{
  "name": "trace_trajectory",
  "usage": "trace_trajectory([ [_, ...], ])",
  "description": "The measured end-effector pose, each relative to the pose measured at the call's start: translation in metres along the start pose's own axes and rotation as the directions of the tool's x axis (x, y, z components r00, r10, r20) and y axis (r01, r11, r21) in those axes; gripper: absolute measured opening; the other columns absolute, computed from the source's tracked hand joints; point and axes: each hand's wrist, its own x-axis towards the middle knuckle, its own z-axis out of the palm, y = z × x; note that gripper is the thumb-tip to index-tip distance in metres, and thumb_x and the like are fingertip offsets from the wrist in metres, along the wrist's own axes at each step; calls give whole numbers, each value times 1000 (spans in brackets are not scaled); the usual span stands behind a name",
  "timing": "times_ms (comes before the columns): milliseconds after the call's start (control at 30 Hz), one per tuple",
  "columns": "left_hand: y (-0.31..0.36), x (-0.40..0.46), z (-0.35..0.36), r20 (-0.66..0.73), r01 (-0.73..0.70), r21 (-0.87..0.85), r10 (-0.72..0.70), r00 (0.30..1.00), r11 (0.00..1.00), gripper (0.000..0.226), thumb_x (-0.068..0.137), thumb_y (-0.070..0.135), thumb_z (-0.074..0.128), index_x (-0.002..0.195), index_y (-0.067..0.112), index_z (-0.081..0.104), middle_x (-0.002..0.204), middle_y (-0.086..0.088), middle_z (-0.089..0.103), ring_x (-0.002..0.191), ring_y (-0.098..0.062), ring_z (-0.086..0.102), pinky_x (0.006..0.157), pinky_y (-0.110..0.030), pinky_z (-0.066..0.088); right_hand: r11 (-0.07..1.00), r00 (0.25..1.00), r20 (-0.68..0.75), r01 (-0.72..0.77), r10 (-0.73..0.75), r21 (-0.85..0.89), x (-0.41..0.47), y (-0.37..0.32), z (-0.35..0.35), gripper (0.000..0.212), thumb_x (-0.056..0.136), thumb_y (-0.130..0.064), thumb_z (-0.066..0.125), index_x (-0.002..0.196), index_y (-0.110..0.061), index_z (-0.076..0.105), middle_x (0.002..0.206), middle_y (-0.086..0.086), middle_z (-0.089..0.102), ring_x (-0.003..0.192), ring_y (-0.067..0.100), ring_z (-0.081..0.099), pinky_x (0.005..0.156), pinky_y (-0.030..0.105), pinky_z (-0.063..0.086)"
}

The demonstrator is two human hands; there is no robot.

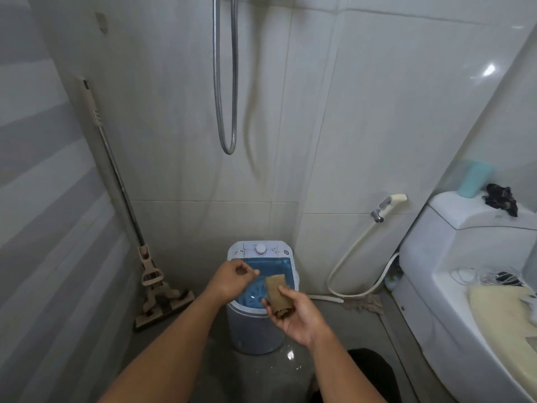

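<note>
Head view: my right hand (294,317) holds rolled brown cloth (277,293) above near rim of small washing machine (255,337) on bathroom floor; fingers (291,294) and thumb clamped round cloth. My left hand (232,279) hovers just left of cloth over open tub, fingers loosely curled, nothing seen in them. Tub looks bare: blue wall and pulsator visible, no laundry inside. Judgement: loading barely begun. Cloth not yet dropped in, dial at far panel untouched. Mop (157,286) leans far left, toilet (465,257) right.
</note>
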Motion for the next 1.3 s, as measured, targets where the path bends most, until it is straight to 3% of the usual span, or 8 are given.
trace_trajectory([
  [167, -53, 23, -10, -51, 141, 33, -139, 989, 989, 19, 84, 37, 71, 88, 18, 71, 86, 1, 74, 78, -13, 69, 77, -33, 57, 986, 999, -18, -39, 42, 161, 48, 11, -21, 48, 97, -8, 62, 143, -1, 51, 117, 24, 72, 86, 28, 76, 55, 29, 63],
  [433, -187, 72, -13, -4, 435, -10, -435, 900, 900, 11, 90, 28, 67, 90, 17, 70, 88, -5, 72, 86, -21, 67, 84, -39, 55, 974, 949, -219, -217, 225, 62, 137, 58, -26, 42, 94, -16, 65, 135, -8, 58, 109, 23, 66, 77, 29, 65, 58, 36, 61],
  [567, -217, 115, -17, -38, 451, -27, -452, 891, 892, 12, 92, 28, 64, 96, 18, 70, 91, -2, 70, 85, -14, 63, 72, -28, 45, 953, 959, -284, -79, -7, -292, 193, 23, 5, 20, 99, -23, 65, 114, -10, 69, 102, 16, 74, 83, 31, 70, 64, 35, 52],
  [767, -236, 178, -7, -100, 425, -147, -441, 892, 893, 3, 88, 20, 69, 89, 17, 68, 89, -3, 69, 92, -21, 65, 80, -27, 42, 340, 879, 53, 238, -473, -910, 297, -58, 60, 21, 97, -22, 69, 108, -10, 80, 92, -6, 79, 82, -2, 70, 74, 8, 52],
  [900, -262, 198, 2, -80, 446, -178, -465, 882, 877, 4, 88, 37, 64, 84, 38, 64, 97, 4, 72, 90, -20, 69, 90, -39, 53, -127, 761, 329, 314, -560, -941, 362, -81, 74, 28, 98, -23, 67, 121, -8, 75, 116, 9, 76, 100, 10, 72, 95, 17, 52],
  [1033, -270, 207, 18, -39, 438, -214, -455, 889, 873, 16, 90, 40, 59, 78, 37, 68, 92, 2, 75, 88, -20, 70, 87, -45, 56, -568, 771, 509, 239, -382, -787, 397, -57, 53, 27, 102, -30, 57, 116, -16, 76, 120, 17, 66, 103, 36, 62, 94, 40, 53],
  [1200, -257, 209, 30, -20, 425, -221, -440, 898, 878, 38, 95, 32, 56, 61, 21, 70, 57, 4, 68, 60, -16, 65, 66, -34, 53, -609, 705, 572, 248, -420, -753, 407, -45, 32, 25, 101, -21, 60, 120, -14, 74, 126, 12, 67, 107, 37, 57, 93, 43, 52],
  [1300, -253, 211, 33, -64, 411, -161, -425, 903, 898, 47, 97, 30, 53, 52, 18, 58, 47, 7, 56, 50, -8, 51, 55, -25, 39, -619, 750, 543, 233, -377, -750, 410, -50, 27, 29, 103, -33, 53, 124, -19, 67, 128, 2, 69, 108, 29, 57, 95, 38, 47],
])
